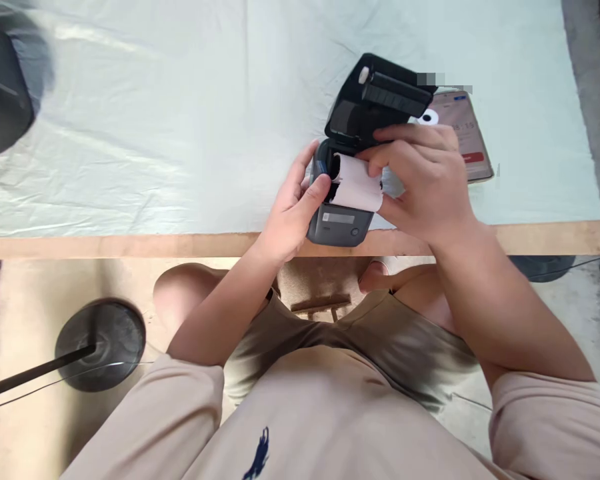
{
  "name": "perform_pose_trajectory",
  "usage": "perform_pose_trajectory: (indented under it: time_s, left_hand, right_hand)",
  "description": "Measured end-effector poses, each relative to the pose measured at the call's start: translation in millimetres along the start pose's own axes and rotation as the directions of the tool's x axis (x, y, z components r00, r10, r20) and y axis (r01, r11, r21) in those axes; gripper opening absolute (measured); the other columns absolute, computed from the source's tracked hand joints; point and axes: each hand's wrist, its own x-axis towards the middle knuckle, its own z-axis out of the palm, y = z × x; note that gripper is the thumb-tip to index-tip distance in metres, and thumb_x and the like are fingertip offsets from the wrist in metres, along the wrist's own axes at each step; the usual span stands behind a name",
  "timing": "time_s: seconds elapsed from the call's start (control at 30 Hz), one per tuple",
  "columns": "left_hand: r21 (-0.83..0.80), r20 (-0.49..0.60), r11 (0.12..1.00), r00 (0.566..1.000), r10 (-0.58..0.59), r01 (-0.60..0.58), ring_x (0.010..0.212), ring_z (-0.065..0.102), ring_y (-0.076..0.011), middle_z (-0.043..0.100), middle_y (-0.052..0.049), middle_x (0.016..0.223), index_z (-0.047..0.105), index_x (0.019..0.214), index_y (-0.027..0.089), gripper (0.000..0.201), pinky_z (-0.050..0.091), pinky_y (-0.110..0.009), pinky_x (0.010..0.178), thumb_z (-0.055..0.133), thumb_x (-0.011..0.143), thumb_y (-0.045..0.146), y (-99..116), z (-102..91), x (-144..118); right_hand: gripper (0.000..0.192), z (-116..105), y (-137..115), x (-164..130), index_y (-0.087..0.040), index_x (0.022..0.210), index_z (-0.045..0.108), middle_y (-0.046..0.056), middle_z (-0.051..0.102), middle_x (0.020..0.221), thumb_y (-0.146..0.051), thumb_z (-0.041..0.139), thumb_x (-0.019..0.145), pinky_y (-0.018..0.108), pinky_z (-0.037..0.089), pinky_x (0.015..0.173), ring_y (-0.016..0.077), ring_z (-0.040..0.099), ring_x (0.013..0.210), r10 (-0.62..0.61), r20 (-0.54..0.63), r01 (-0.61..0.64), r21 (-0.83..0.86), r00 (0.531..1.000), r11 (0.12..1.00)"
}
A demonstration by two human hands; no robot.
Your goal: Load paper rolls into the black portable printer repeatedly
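Note:
A small dark grey receipt printer (337, 227) is held at the table's front edge with its lid (380, 100) swung up and back. The lid's inner side shows a black roller. A white paper roll (357, 183) sits in the printer's bay, its hollow end toward the left. My left hand (300, 203) is closed around the printer's left side, thumb on the upper rim by the roll. My right hand (420, 177) has its fingers on the right end of the paper roll, with one finger close to the raised lid. Some of its fingertips are hidden.
A phone (475, 143) with a lit screen lies right of the printer, partly behind my right hand. A white disc with a dark centre (429, 117) shows beside it. A dark object (3, 87) stands at the far left of the cloth-covered table (155, 133). A round black stand base (100, 343) is on the floor.

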Motion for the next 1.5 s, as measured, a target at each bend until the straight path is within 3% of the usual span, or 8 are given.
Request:
perform_pose_trajectory:
  time_s: [0.3, 0.6, 0.87, 0.97, 1.03, 1.13, 1.23, 1.5]
  left_hand:
    - [-0.021, -0.002, 1.000, 1.000, 0.021, -0.021, 0.164, 0.059, -0.0339, 0.078, -0.006, 0.150, 0.058, 0.166, 0.028, 0.062, 0.052, -0.048, 0.139, 0.073, 0.107, 0.037, 7, 3.2, -2]
    - [-0.073, 0.018, 0.994, 0.996, 0.083, -0.081, 0.161, 0.061, -0.0338, 0.080, -0.005, 0.148, 0.070, 0.133, 0.026, 0.026, 0.046, -0.053, 0.144, 0.068, 0.109, 0.036, 7, 2.2, 0]
    - [0.130, 0.042, 0.989, 0.997, 0.061, -0.066, 0.152, 0.068, -0.0395, 0.083, -0.003, 0.127, 0.050, 0.167, 0.033, 0.094, 0.059, -0.046, 0.126, 0.093, 0.083, 0.031, -1, -12.6, 3]
    - [0.213, 0.098, 0.973, 0.992, 0.074, -0.093, 0.134, 0.078, -0.0389, 0.082, -0.003, 0.116, 0.044, 0.171, 0.032, 0.109, 0.066, -0.046, 0.111, 0.096, 0.074, 0.032, -5, -22.0, 10]
    - [0.266, 0.139, 0.958, 0.987, 0.077, -0.112, 0.123, 0.082, -0.0392, 0.080, -0.002, 0.107, 0.040, 0.173, 0.031, 0.116, 0.069, -0.048, 0.103, 0.096, 0.071, 0.034, -7, -26.9, 14]
    - [0.307, 0.153, 0.943, 0.985, 0.086, -0.130, 0.117, 0.083, -0.0390, 0.078, -0.002, 0.103, 0.041, 0.172, 0.031, 0.117, 0.069, -0.048, 0.099, 0.097, 0.069, 0.035, -7, -29.2, 15]
    - [0.299, 0.152, 0.941, 0.981, 0.117, -0.158, 0.125, 0.081, -0.0396, 0.078, -0.003, 0.109, 0.042, 0.171, 0.031, 0.117, 0.068, -0.047, 0.103, 0.098, 0.068, 0.037, -6, -26.9, 14]
    - [0.164, 0.106, 0.982, 0.992, 0.074, -0.091, 0.131, 0.080, -0.0380, 0.080, -0.003, 0.115, 0.051, 0.160, 0.029, 0.104, 0.065, -0.043, 0.106, 0.101, 0.070, 0.032, 0, -19.2, 6]
  right_hand:
    - [0.019, 9, -1, -1, -0.029, 0.110, 0.075, 0.002, 0.085, 0.114, -0.039, 0.059, 0.108, 0.047, 0.057, 0.103, 0.0270, 0.080, 0.120, -0.197, -0.163, 0.203, 0.021, 0.967, 0.979]
    - [0.038, 10, 0, -6, -0.032, 0.119, 0.080, 0.002, 0.084, 0.128, -0.050, 0.050, 0.106, 0.056, 0.050, 0.115, 0.0330, 0.074, 0.139, -0.137, 0.058, 0.136, 0.016, 0.989, 0.991]
    - [0.037, 4, 6, -4, -0.030, 0.126, 0.073, 0.007, 0.079, 0.124, -0.033, 0.049, 0.098, 0.056, 0.055, 0.111, 0.0318, 0.074, 0.130, -0.266, -0.112, 0.283, 0.197, 0.958, 0.939]
    - [0.028, 8, 12, 1, -0.032, 0.120, 0.067, 0.009, 0.067, 0.111, -0.043, 0.049, 0.101, 0.048, 0.061, 0.091, 0.0287, 0.070, 0.111, -0.139, -0.378, 0.241, 0.236, 0.915, 0.942]
    - [0.040, 13, 16, 2, -0.034, 0.132, 0.060, 0.011, 0.061, 0.130, -0.058, 0.053, 0.100, 0.044, 0.061, 0.087, 0.0298, 0.066, 0.125, 0.021, -0.455, 0.116, 0.271, 0.890, 0.955]
    - [0.073, 16, 15, 1, -0.041, 0.157, 0.034, 0.009, 0.047, 0.168, -0.077, 0.053, 0.097, 0.047, 0.062, 0.110, 0.0308, 0.056, 0.155, 0.175, -0.282, -0.034, 0.442, 0.943, 0.896]
    - [0.078, 13, 8, 1, -0.047, 0.164, 0.022, 0.006, 0.055, 0.168, -0.079, 0.052, 0.100, 0.051, 0.059, 0.123, 0.0293, 0.059, 0.156, 0.222, -0.057, -0.153, 0.555, 0.973, 0.817]
    - [0.051, 13, 0, 0, -0.032, 0.134, 0.070, 0.012, 0.068, 0.139, -0.072, 0.048, 0.109, 0.054, 0.063, 0.119, 0.0316, 0.066, 0.141, 0.172, 0.045, -0.171, 0.505, 0.984, 0.846]
